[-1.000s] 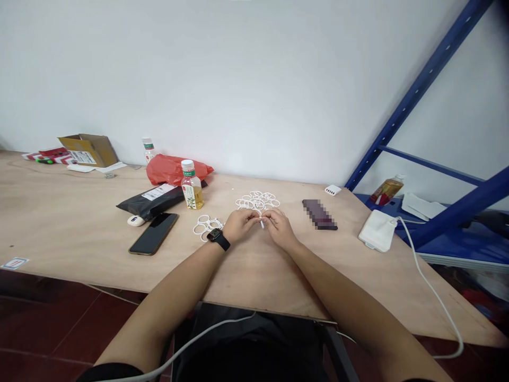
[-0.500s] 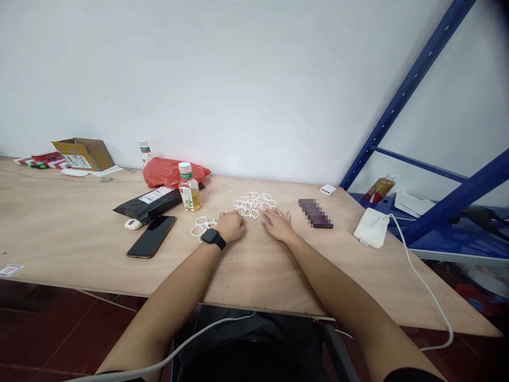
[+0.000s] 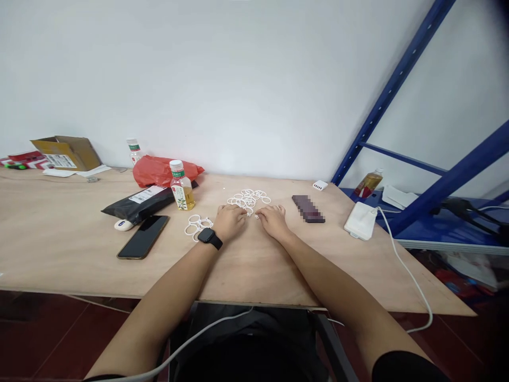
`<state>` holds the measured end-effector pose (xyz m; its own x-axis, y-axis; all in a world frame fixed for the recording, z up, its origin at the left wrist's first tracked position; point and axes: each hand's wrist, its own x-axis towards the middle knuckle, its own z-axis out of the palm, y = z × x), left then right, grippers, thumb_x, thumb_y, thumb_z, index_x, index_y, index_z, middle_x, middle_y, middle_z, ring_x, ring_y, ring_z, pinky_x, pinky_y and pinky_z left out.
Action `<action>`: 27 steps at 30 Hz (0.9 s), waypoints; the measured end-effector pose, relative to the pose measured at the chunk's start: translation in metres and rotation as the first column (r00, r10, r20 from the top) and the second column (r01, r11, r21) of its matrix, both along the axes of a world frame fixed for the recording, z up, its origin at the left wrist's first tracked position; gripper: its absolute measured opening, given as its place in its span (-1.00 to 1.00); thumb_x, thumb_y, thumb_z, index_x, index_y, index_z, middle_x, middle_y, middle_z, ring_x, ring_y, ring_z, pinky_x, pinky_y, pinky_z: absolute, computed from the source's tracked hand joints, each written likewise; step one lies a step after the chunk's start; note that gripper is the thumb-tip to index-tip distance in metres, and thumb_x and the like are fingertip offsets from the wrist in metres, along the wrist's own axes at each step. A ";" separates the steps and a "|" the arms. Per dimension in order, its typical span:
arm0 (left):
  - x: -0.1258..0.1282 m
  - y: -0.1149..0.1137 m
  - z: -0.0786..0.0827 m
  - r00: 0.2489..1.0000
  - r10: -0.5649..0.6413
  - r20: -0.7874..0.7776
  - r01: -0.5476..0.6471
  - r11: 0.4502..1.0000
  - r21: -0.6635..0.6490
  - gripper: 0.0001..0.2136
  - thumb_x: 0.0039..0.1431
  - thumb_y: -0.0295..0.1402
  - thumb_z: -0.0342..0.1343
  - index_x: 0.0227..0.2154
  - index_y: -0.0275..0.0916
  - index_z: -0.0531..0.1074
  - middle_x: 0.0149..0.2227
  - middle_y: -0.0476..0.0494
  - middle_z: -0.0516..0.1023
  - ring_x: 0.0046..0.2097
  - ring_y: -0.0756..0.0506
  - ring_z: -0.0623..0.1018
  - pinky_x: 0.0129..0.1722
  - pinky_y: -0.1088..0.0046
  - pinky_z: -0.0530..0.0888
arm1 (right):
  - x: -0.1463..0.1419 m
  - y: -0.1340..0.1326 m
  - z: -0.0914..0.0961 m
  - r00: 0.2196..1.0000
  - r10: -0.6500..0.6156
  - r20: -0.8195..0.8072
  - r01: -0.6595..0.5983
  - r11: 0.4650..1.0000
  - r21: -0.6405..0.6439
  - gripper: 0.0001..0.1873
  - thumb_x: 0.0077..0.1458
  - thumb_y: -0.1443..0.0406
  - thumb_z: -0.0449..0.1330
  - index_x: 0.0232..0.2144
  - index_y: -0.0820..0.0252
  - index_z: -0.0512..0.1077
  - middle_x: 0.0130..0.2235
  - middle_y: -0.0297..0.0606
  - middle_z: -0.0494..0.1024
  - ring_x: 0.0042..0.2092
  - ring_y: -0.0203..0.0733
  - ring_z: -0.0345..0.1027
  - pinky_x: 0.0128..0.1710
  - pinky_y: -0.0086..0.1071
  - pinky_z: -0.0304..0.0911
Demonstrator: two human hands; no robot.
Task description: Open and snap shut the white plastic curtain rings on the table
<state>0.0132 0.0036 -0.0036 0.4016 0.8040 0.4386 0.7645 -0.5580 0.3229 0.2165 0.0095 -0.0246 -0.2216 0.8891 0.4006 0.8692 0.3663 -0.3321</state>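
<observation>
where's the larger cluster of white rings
In the head view, the larger cluster of white rings lies near the centre, just beyond the left hand and right hand.

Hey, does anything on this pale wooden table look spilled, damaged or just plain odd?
Yes: blocky pixelation hides much of the dark purplish rectangular object to the right of the right hand, so its surface is unclear. No spill shows around the loose white rings.
</observation>
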 end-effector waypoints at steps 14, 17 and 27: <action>0.004 -0.001 0.001 0.965 -0.144 0.221 0.132 0.989 0.067 -0.80 0.25 -0.25 0.06 -0.28 -0.17 0.56 -0.29 -0.12 0.62 -0.23 -0.10 0.54 -0.08 0.30 0.35 | -0.011 -0.020 0.009 0.818 0.263 -0.511 -0.288 0.957 0.031 -0.71 0.21 0.14 0.08 -0.10 0.05 0.47 -0.29 -0.30 0.58 -0.39 -0.21 0.46 -0.30 -0.32 0.38; 0.004 -0.002 0.001 0.959 -0.205 0.196 0.196 0.978 0.068 -0.78 0.28 -0.23 0.03 -0.28 -0.18 0.55 -0.30 -0.12 0.61 -0.23 -0.10 0.52 -0.12 0.32 0.35 | -0.008 -0.022 0.012 0.842 0.289 -0.455 -0.304 0.952 0.042 -0.73 0.23 0.13 0.05 -0.17 0.04 0.50 -0.29 -0.30 0.58 -0.48 -0.25 0.42 -0.38 -0.35 0.36; 0.005 -0.004 0.004 0.962 -0.215 0.171 0.210 0.977 0.049 -0.78 0.30 -0.26 -0.03 -0.30 -0.20 0.49 -0.30 -0.15 0.56 -0.20 -0.12 0.49 -0.10 0.30 0.35 | -0.013 -0.020 0.009 0.774 0.264 -0.575 -0.323 0.947 0.000 -0.73 0.20 0.08 0.08 -0.31 0.12 0.43 -0.46 -0.37 0.49 -0.53 -0.28 0.39 -0.45 -0.38 0.33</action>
